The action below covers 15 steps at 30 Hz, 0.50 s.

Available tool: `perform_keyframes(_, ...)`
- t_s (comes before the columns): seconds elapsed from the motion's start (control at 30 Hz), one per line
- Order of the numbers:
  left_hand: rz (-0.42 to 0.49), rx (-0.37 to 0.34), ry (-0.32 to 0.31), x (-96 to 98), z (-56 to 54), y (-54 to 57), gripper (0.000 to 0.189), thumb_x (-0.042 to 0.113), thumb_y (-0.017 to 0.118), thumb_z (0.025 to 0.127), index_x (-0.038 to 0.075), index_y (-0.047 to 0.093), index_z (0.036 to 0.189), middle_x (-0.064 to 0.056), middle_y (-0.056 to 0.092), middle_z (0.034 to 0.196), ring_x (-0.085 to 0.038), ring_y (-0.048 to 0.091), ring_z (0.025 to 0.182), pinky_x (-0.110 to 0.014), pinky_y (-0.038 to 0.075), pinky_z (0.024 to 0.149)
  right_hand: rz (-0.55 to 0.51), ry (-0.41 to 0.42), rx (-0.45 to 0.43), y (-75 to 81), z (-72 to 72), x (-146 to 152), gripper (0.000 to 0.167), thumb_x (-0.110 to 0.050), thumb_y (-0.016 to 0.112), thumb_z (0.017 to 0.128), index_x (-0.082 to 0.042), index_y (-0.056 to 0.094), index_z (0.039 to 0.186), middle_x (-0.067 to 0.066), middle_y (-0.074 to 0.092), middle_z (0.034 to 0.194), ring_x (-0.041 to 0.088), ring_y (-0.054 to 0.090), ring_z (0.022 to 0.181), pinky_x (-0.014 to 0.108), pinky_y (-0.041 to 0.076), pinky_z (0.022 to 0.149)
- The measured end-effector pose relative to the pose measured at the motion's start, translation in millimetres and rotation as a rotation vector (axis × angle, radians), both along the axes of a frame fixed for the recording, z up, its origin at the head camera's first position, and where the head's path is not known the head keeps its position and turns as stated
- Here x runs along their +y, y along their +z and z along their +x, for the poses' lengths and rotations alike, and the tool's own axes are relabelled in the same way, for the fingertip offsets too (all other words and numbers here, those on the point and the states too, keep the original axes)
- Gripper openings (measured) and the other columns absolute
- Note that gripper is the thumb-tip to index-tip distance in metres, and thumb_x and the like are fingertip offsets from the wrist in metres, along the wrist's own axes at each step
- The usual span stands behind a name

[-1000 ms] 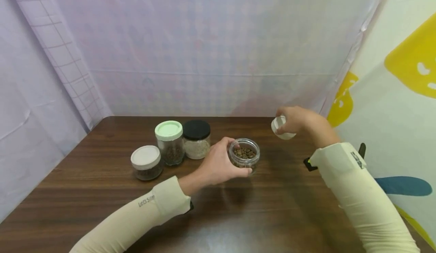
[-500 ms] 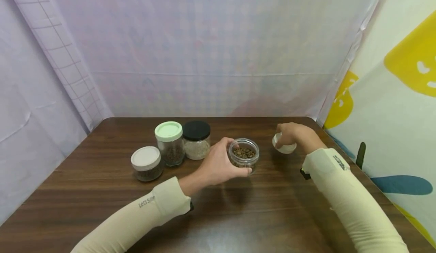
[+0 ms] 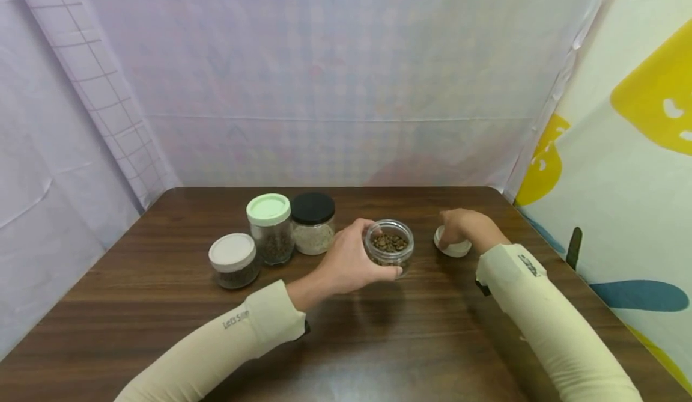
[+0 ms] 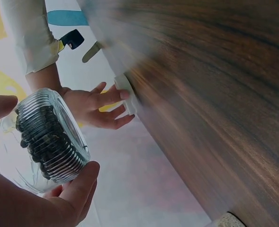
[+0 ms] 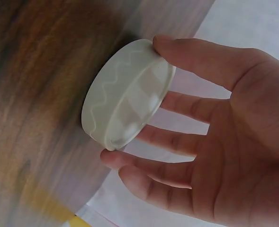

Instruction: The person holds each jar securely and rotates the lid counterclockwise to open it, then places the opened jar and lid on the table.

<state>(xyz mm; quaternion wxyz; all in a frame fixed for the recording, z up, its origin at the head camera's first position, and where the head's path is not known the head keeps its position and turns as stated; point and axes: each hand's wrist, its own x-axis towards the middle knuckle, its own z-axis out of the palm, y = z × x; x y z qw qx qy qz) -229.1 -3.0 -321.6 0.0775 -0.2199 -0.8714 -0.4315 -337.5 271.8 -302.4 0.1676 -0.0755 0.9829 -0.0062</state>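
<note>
My left hand (image 3: 348, 262) grips an uncovered clear glass jar (image 3: 391, 260), thumb on the near side and fingers round the far side. Brown beans or pellets (image 3: 389, 243) lie inside it. In the left wrist view the ribbed jar (image 4: 51, 137) is held off the table. To its right, my right hand (image 3: 471, 226) holds a round white lid (image 3: 457, 249) down at the tabletop. Close up in the right wrist view, the lid (image 5: 115, 90) has a wavy line round its side, with thumb and fingertips at opposite edges.
Left of the hands stand three lidded jars: a low white-lidded one (image 3: 233, 259), a taller green-lidded one (image 3: 271, 228) and a black-lidded one (image 3: 313, 223) with pale contents. The brown wooden table (image 3: 346, 342) ends at a pale curtain (image 3: 346, 77).
My right hand has come down and slightly nearer with the white lid, from above the table to its surface. The left hand and the uncovered jar have hardly moved.
</note>
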Motion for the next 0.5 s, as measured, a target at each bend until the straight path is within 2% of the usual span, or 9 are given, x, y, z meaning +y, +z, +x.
perform_keyframes(0.27, -0.024, 0.014, 0.035, 2.8, -5.0, -0.6, 0.071, 0.043, 0.091, 0.065, 0.012, 0.06, 0.121, -0.005, 0.067, 0.116, -0.021, 0.063, 0.107, -0.038, 0.052, 0.094, 0.008, 0.008, -0.013, -4.6, 0.8, 2.8, 0.079, -0.03, 0.076, 0.083, 0.003, 0.045, 0.147, 0.029, 0.055, 0.137, 0.036, 0.058, 0.11, 0.05, 0.052, 0.088)
perform_keyframes(0.5, -0.011, 0.026, 0.043, 11.6, -24.7, 6.4, 0.073, 0.042, 0.089, 0.07, 0.009, 0.057, 0.127, -0.007, 0.066, 0.118, -0.023, 0.063, 0.106, -0.039, 0.054, 0.09, 0.026, 0.071, 0.026, -8.7, -1.6, 6.0, 0.072, -0.032, 0.077, 0.081, 0.002, 0.053, 0.14, 0.024, 0.062, 0.127, 0.033, 0.06, 0.105, 0.047, 0.052, 0.087)
